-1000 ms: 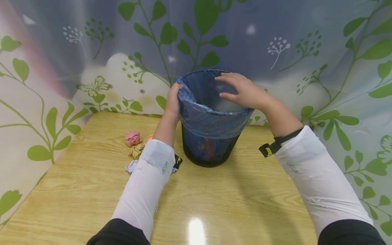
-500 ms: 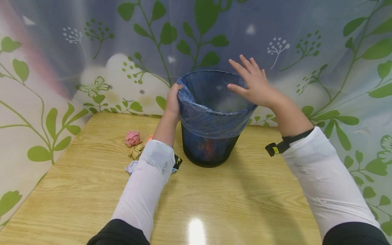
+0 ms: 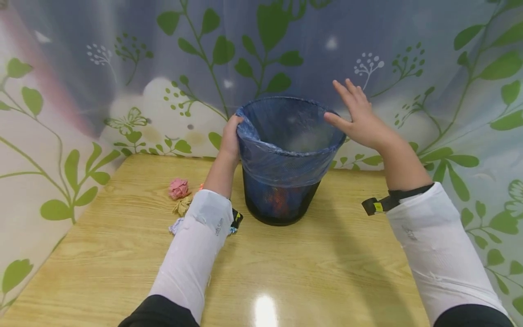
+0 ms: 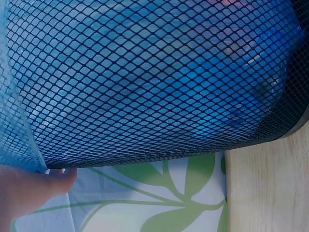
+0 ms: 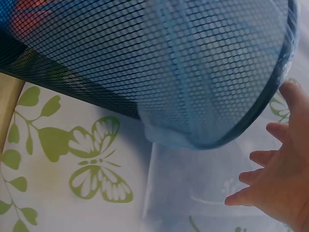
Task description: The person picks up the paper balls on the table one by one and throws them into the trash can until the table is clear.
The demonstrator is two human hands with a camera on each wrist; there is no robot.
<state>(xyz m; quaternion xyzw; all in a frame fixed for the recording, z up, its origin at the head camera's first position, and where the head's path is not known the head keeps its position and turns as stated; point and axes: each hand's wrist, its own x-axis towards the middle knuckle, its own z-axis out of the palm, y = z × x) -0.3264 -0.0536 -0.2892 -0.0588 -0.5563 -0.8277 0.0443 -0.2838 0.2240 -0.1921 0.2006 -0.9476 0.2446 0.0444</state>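
Observation:
A black mesh waste bin (image 3: pixel 282 206) stands on the wooden table, lined with a translucent blue plastic bag (image 3: pixel 286 169) folded down over its rim. At the left rim my left hand (image 3: pixel 230 141) grips the bin's edge and the bag, thumb over the top. Its fingers are mostly hidden behind the bin in the left wrist view. Just off the right rim, my right hand (image 3: pixel 361 121) has its fingers spread and holds nothing. The right wrist view shows the thumb of this hand (image 5: pixel 285 176) close to the rim; contact is unclear. Reddish contents show through the mesh (image 5: pixel 212 63).
Left of the bin lie crumpled paper balls: pink (image 3: pixel 179 188), tan (image 3: pixel 182 205) and pale blue (image 3: pixel 176 225). Orange and blue bits peek out around my left forearm. A leaf-patterned curtain (image 3: pixel 171 91) hangs right behind the table (image 3: pixel 122 254).
My right hand has moved from over the bin's opening rightward to outside the right rim, its fingers spreading. The left hand keeps its place on the rim. The view has shifted slightly.

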